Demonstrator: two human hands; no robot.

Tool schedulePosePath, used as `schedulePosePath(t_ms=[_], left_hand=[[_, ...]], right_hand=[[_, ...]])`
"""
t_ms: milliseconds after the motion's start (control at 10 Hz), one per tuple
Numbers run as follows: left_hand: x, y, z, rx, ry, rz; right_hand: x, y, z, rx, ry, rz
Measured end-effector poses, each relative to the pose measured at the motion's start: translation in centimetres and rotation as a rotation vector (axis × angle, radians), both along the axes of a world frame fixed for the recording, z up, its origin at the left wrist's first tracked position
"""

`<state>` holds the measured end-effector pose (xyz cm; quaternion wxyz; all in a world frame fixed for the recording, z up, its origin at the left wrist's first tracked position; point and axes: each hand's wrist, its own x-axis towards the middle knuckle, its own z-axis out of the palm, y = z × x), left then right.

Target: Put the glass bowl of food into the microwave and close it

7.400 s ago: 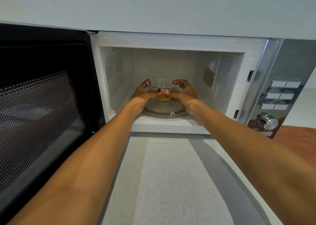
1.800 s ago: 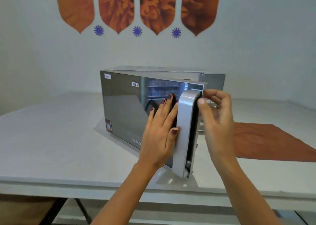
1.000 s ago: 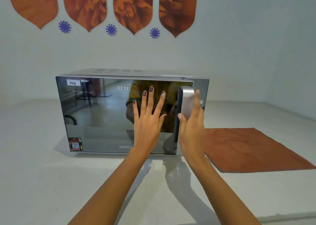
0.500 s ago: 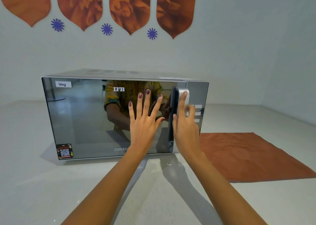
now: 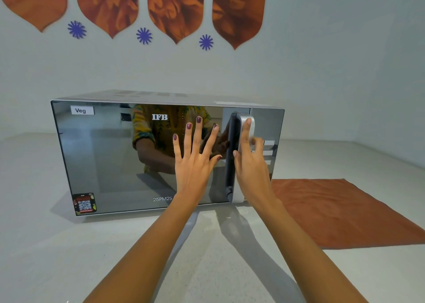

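Note:
The silver microwave [image 5: 110, 155] stands on the white counter with its mirrored door flush against the body. My left hand [image 5: 195, 160] lies flat on the door glass, fingers spread. My right hand [image 5: 249, 164] rests against the silver door handle [image 5: 239, 127], index finger stretched up along it, holding nothing. The glass bowl of food is hidden behind the mirrored door.
An orange cloth [image 5: 340, 210] lies flat on the counter to the right of the microwave. The white counter [image 5: 46, 245] stretches in front and to the left. Orange and blue decorations hang on the wall behind.
The door swung from ajar to flush with the body. Both hands stay pressed on the door front, and the view has drifted a little to the left.

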<state>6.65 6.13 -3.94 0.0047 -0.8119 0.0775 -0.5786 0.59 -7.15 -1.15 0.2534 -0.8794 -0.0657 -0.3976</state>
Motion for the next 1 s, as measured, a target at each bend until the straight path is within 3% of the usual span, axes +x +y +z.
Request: schedulePosePath(t_ms=[100,300,700,1000], left_hand=[[0.1,0.0,0.0,0.002,-0.002,0.008],[0.4,-0.1,-0.1,-0.009,0.001,-0.007],[0.1,0.3,0.0,-0.026,-0.011,-0.046],[-2.4,2.3,-0.8,-0.121,0.092,-0.093]], right_hand=[[0.0,0.1,0.5,0.097,0.045,0.013],[0.2,-0.1,0.0,-0.072,-0.026,-0.033],[0.6,-0.4,-0.7,-0.11,-0.072,-0.069],[-0.4,-0.4,-1.2,0.036,-0.136,-0.038]])
